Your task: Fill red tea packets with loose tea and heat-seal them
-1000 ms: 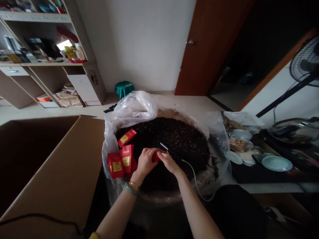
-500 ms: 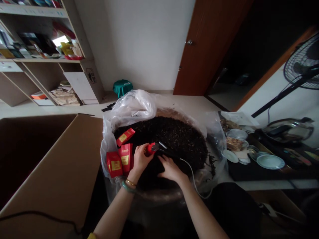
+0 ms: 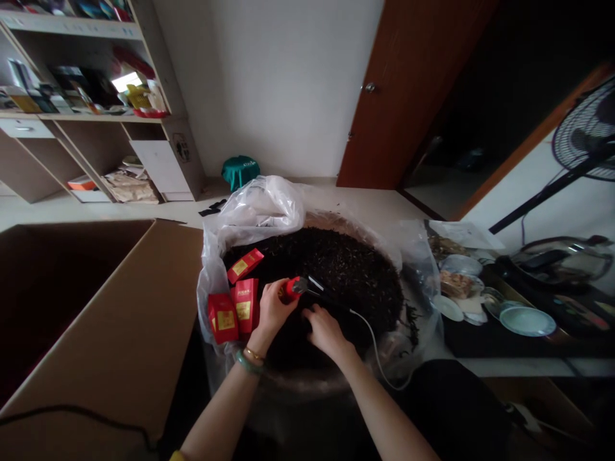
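Farthest out on the left hand's side stands a large, open brown cardboard box [image 3: 120, 333]. Between it and the left hand, three flat-sided red packets with gold labels [image 3: 244, 312] show inside the rim of a crumpled, translucent plastic bag [image 3: 269, 202]; two are just beside that hand, the third a little beyond. The left hand [image 3: 273, 310], wearing a thin gold bracelet [image 3: 254, 353] and a thick pale-green bangle [image 3: 247, 363], has its fingers closed around a small red packet with a silver-grey end [image 3: 291, 289], raised over the bag, that end towards the right hand's side. Just beyond the right hand [image 3: 327, 330] lies a slim black device with a silver strip [image 3: 331, 298]. That hand is low at the dark, loose leaves [image 3: 355, 275], its fingers loosely curled; whether they grip anything cannot be told. From the device a thin white cable [image 3: 376, 342] curves past its outer side. Well outward is a shallow pale-green dish [image 3: 527, 321].
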Demonstrator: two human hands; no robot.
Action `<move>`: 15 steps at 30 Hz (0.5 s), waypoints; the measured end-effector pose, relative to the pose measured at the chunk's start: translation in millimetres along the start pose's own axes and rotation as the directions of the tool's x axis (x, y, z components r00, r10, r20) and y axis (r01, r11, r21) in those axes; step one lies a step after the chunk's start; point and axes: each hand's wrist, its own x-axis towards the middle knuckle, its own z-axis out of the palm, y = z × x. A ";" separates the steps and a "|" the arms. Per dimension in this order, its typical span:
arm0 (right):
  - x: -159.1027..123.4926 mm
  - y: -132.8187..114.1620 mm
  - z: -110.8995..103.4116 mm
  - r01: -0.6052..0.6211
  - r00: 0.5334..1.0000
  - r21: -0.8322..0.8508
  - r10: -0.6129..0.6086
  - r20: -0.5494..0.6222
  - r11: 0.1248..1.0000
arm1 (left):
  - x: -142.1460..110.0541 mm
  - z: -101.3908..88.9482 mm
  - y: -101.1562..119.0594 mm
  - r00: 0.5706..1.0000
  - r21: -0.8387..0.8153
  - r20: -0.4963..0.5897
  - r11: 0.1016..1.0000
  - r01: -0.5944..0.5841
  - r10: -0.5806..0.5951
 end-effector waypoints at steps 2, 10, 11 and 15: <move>0.9 10.0 -7.7 0.016 0.996 0.171 -0.001 -0.088 0.985 | -0.2 0.5 -0.6 1.000 0.003 -0.002 1.000 0.003 -0.003; 8.8 8.1 -82.3 0.268 0.933 0.447 -0.114 -0.341 0.853 | -0.3 1.3 -2.8 1.000 0.019 0.010 1.000 -0.011 0.011; 11.7 2.2 -87.8 0.273 0.933 0.429 -0.128 -0.337 0.861 | -0.3 1.3 -3.2 1.000 0.021 0.008 1.000 -0.014 0.014; 24.0 -17.0 -93.7 0.285 0.933 0.351 -0.172 -0.317 0.892 | -0.4 2.5 -6.7 1.000 0.016 0.005 1.000 -0.014 0.014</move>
